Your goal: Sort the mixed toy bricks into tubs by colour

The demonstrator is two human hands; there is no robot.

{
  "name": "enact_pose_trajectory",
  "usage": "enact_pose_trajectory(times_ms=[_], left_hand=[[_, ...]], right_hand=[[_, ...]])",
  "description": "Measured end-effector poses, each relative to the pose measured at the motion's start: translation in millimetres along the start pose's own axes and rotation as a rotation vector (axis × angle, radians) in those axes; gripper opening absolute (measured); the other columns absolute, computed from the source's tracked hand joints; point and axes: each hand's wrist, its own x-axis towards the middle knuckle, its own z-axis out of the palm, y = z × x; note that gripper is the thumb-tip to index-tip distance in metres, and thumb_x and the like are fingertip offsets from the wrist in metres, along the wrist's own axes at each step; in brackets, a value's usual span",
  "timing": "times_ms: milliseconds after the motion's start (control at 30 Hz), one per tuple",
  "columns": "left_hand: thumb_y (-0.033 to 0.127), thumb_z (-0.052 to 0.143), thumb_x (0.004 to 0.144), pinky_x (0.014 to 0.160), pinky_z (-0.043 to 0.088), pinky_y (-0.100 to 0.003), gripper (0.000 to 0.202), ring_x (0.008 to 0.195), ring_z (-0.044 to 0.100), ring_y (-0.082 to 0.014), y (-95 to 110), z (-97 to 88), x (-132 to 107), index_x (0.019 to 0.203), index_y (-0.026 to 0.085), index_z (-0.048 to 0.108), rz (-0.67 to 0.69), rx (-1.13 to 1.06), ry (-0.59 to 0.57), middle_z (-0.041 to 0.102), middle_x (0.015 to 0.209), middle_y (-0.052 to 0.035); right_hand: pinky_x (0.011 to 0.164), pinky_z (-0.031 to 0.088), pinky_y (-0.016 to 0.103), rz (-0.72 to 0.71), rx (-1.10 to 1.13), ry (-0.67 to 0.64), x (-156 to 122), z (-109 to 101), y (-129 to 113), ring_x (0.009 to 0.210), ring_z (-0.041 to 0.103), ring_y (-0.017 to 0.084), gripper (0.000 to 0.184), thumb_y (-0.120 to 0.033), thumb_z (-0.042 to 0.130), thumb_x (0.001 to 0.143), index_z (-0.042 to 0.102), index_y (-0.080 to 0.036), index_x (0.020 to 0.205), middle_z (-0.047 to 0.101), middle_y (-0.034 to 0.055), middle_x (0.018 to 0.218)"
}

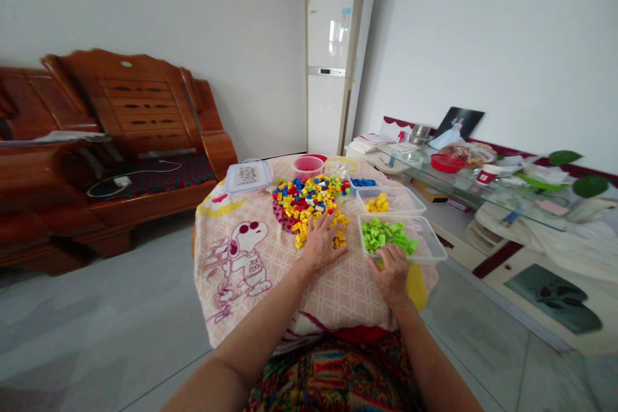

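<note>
My left hand [319,243] lies with fingers spread on the near edge of a heap of toy building bricks [309,196], over mostly yellow ones. No brick shows in its fingers. My right hand [392,271] is at the front wall of a clear plastic box [429,238], its fingers curled over the rim and the thumb outside. Light green bricks [383,235] lie in that box, beside the fingertips. Behind it, a second clear box [408,201] holds yellow bricks [377,203]. Blue bricks [362,183] are in a box farther back.
A patterned cloth [284,270] covers the table. White bricks [340,171], a pink-looking round tub [308,166] and a lidded container [248,176] stand at the back. A glass-topped cabinet [483,187] is to the right, a wooden bench [140,109] to the left.
</note>
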Motion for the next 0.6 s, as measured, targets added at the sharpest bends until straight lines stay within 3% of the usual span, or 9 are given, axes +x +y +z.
enact_pose_trajectory(times_ms=[200,333,600], left_hand=[[0.05,0.068,0.093,0.127,0.02,-0.067,0.049,0.148,0.042,-0.0349,7.9,17.0,4.6,0.137,0.029,0.066,0.181,0.029,-0.141,0.055,0.155,-0.0118],[0.038,0.061,0.098,0.125,0.024,-0.065,0.029,0.143,0.047,-0.0315,-1.5,21.3,19.0,0.124,0.028,0.071,0.15,0.06,-0.141,0.06,0.149,-0.0102],[0.033,0.058,0.1,0.122,0.03,-0.059,0.026,0.138,0.052,-0.0308,-23.0,19.0,47.5,0.12,0.027,0.073,0.06,0.07,-0.084,0.064,0.145,-0.0085]], right_hand=[[0.084,0.048,0.038,0.006,-0.003,0.002,0.6,0.1,-1.1,0.088,0.056,0.025,0.019,-0.037,0.066,0.099,0.059,-0.023,0.087,0.063,0.0062,0.084],[0.084,0.047,0.037,0.006,0.008,0.002,1.6,0.0,-1.8,0.088,0.056,0.025,0.018,-0.036,0.067,0.098,0.061,-0.023,0.088,0.063,0.0065,0.084],[0.085,0.047,0.038,0.006,0.001,0.004,1.5,0.0,-2.7,0.088,0.056,0.025,0.019,-0.037,0.066,0.098,0.062,-0.022,0.086,0.063,0.006,0.083]])
